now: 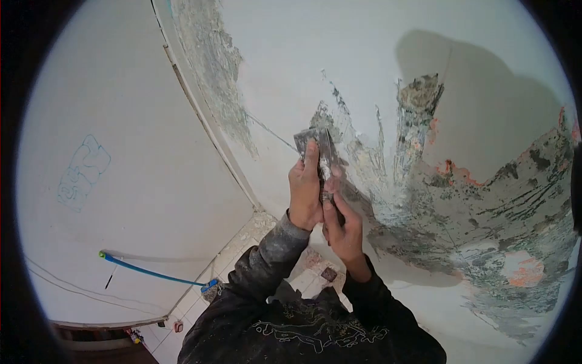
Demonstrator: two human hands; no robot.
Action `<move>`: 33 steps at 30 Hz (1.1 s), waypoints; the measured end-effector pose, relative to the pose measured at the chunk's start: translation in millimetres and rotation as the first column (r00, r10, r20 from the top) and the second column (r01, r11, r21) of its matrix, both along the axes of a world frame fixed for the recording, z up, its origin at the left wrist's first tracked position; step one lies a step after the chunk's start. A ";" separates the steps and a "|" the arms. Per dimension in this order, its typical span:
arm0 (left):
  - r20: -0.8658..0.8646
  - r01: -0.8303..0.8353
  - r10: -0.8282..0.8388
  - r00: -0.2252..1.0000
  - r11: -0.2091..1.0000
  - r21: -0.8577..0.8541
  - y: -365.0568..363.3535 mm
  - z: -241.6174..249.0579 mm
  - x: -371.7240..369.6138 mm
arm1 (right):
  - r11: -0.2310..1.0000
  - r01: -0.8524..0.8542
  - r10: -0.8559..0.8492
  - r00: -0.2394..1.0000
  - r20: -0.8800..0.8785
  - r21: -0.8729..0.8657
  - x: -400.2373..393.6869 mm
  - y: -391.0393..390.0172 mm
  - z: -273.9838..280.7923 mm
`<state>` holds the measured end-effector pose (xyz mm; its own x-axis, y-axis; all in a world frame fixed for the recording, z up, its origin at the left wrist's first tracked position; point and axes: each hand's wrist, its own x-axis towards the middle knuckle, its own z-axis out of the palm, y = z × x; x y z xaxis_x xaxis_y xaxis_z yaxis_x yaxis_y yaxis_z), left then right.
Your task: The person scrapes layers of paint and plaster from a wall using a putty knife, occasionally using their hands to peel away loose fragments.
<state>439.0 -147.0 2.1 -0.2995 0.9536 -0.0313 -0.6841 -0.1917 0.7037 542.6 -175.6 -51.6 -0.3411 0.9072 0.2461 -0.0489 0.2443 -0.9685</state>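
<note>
Both hands come together in the middle of the head view, in front of a damaged wall. A scraper (311,133) with a grey, plaster-smeared metal blade points up at the wall. My left hand (304,193) is closed around it, thumb pressed flat along the blade. Just below and to the right, my right hand (345,233) grips the lower end by the handle, fingers curled. White plaster dust coats the blade and fingers. Much of the handle is hidden by the hands.
Rough grey patches of stripped wall (424,212) spread to the right, with peeling paint edges. A blue-handled broom (151,271) leans at lower left near the tiled floor (197,306). Debris (313,259) lies on the floor below. A blue drawing (85,173) marks the left wall.
</note>
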 end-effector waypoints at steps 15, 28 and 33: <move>0.245 0.528 -0.487 0.838 0.838 -0.139 -42.1 -108.0 83.0 | 0.949 0.279 -0.285 0.958 -0.022 -0.147 82.0 -82.7 -87.8; 0.167 0.581 -0.564 0.809 0.810 -0.078 -38.4 -89.7 80.4 | 0.892 0.444 -0.452 0.880 0.147 0.088 74.4 -81.2 -93.8; 0.092 0.570 -0.563 0.821 0.809 -0.144 -39.0 -84.9 74.0 | 0.878 0.409 -0.455 0.874 0.169 0.250 69.1 -71.2 -85.4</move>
